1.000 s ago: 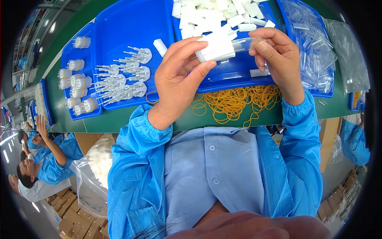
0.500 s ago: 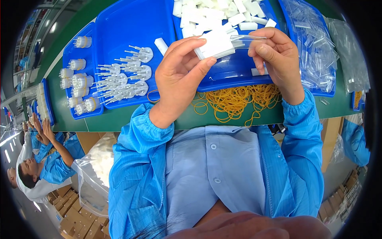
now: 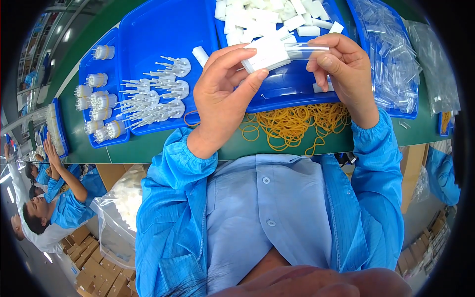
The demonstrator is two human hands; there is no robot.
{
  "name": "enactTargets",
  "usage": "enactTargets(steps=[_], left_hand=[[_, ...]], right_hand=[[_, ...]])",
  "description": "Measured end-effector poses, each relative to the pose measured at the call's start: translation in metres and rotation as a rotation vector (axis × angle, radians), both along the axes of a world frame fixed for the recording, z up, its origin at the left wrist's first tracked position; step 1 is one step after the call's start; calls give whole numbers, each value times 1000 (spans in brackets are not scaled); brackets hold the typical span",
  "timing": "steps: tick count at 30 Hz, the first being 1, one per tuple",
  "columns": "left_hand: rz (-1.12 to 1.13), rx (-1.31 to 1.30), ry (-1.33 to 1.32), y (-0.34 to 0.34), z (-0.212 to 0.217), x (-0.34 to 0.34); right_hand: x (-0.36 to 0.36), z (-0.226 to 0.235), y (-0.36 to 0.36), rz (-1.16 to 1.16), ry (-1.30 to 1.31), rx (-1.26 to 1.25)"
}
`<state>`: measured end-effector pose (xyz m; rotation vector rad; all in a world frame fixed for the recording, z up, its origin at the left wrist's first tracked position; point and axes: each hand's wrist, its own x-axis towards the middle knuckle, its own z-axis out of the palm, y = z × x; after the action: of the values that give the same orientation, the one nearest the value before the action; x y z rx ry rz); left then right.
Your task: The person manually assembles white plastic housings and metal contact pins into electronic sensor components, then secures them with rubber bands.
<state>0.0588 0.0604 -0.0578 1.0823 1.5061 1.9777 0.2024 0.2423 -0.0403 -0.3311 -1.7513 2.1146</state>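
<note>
My left hand point(image 3: 225, 91) grips a bundle of small white plastic blocks point(image 3: 267, 52) between thumb and fingers. My right hand point(image 3: 346, 69) holds a clear plastic tube point(image 3: 307, 49) whose left end meets the bundle. Both hands hover over a blue tray point(image 3: 292, 91) filled at its far side with several loose white blocks point(image 3: 267, 15). A heap of yellow rubber bands point(image 3: 292, 123) lies on the green table just below the hands.
A large blue tray point(image 3: 163, 29) on the left holds white pronged parts point(image 3: 158, 96); a smaller tray point(image 3: 101, 133) holds white capped pieces. Clear tubes point(image 3: 391, 59) fill a tray on the right. Other people point(image 3: 49, 198) work at lower left, beside cardboard boxes and a plastic bag.
Both hands have shifted a little with the bundle and tube. The grip stays the same.
</note>
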Motion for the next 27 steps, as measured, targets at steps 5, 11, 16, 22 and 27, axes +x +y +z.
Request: enactTargets(steps=[5,11,16,22,27], left_hand=[[0,15,4,1,-1,0],[-4,-2,-4,1,1,1],[-9,1,5,1,-1,1],[-5,-29,37,0,1,2],[-7,-43,42,0,2,1]], right_hand=[[-4,3,-8,-68,-22,33],[-5,2,-7,-96,19,99],[-4,4,-6,-67,-19,-1],[-4,4,-5,-70,-53,-47],[-4,5,-4,-65,-53,-20]])
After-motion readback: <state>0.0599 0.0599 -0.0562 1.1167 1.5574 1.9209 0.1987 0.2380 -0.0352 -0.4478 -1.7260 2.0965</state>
